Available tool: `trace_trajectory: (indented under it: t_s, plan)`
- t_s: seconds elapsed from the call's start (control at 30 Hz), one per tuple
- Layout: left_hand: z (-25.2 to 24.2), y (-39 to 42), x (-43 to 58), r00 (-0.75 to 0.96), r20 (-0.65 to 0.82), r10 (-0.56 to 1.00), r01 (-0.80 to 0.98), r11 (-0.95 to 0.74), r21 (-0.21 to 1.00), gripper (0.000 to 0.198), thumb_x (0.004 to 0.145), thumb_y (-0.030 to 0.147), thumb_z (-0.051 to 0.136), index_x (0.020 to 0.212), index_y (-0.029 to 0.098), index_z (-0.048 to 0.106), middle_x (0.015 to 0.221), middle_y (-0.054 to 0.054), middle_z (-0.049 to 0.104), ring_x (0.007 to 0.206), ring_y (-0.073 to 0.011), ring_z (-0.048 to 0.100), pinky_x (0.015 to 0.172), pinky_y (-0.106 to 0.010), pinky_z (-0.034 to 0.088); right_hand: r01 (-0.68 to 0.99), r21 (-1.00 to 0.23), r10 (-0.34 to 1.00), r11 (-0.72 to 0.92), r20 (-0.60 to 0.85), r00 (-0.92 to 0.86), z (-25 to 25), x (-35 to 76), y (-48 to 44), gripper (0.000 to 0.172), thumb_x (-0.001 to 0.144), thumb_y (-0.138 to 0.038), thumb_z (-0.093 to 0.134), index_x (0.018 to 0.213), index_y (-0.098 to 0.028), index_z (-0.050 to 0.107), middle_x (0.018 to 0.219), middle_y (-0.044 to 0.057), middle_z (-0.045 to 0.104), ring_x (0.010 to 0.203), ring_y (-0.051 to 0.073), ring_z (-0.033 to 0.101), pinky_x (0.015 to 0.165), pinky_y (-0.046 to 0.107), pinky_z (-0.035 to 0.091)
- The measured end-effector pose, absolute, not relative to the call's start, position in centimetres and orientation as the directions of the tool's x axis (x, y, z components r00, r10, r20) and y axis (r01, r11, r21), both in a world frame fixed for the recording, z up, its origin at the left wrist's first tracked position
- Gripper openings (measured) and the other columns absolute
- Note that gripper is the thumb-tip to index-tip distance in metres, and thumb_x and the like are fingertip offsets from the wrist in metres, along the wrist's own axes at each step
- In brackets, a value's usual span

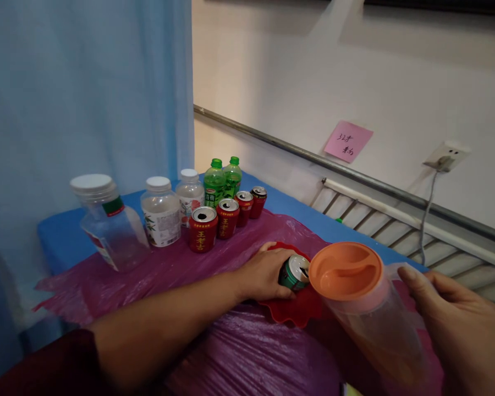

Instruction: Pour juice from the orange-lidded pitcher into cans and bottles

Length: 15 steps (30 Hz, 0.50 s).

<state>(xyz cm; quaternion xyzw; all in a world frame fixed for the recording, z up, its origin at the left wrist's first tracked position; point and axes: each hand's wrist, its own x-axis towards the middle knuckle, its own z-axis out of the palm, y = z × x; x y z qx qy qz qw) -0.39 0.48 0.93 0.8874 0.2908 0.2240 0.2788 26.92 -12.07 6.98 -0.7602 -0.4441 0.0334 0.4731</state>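
Note:
My left hand (268,272) is wrapped round a green can (292,279) with a silver top, which stands tilted over a red scalloped mat (291,313). My right hand (457,313) grips the handle of a clear pitcher (379,335) with an orange lid (346,270). The pitcher leans toward the can, its lid edge close beside the can's opened top. Some brownish liquid shows low in the pitcher. Whether liquid is passing between them cannot be made out.
Behind my left arm stand several red cans (203,234), two green bottles (214,184), two labelled white-capped bottles (160,214) and a large clear jar (113,234). Purple plastic (256,352) covers part of the blue table (280,199). A radiator (367,217) is at the right.

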Motion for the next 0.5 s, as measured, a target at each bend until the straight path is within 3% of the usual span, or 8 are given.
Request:
trace_trajectory:
  t_s: [0.13, 0.5]
  plan:
    - [0.88, 0.53, -0.42, 0.734, 0.231, 0.639, 0.392, -0.676, 0.625, 0.064, 0.063, 0.04, 0.089, 0.118, 0.028, 0.059, 0.121, -0.001, 0.07, 0.118, -0.0284, 0.062, 0.116, -0.049, 0.027, 0.619, -0.746, 0.691, -0.244, 0.314, 0.651, 7.38, 26.67, -12.0, 0.045, 0.076, -0.064, 0.072, 0.07, -0.02, 0.068, 0.057, -0.004, 0.048, 0.057, 0.014, 0.042, 0.046, 0.023, 0.033]
    - [0.84, 0.53, -0.38, 0.732, 0.24, 0.637, 0.39, -0.681, 0.619, 0.063, 0.063, 0.039, 0.089, 0.118, 0.028, 0.059, 0.118, -0.001, 0.071, 0.115, -0.0282, 0.064, 0.114, -0.048, 0.03, 0.644, -0.741, 0.687, -0.192, 0.366, 0.627, 7.37, 26.38, -12.01, 0.043, 0.077, -0.06, 0.072, 0.065, -0.02, 0.064, 0.057, -0.003, 0.048, 0.053, 0.013, 0.041, 0.043, 0.025, 0.032]
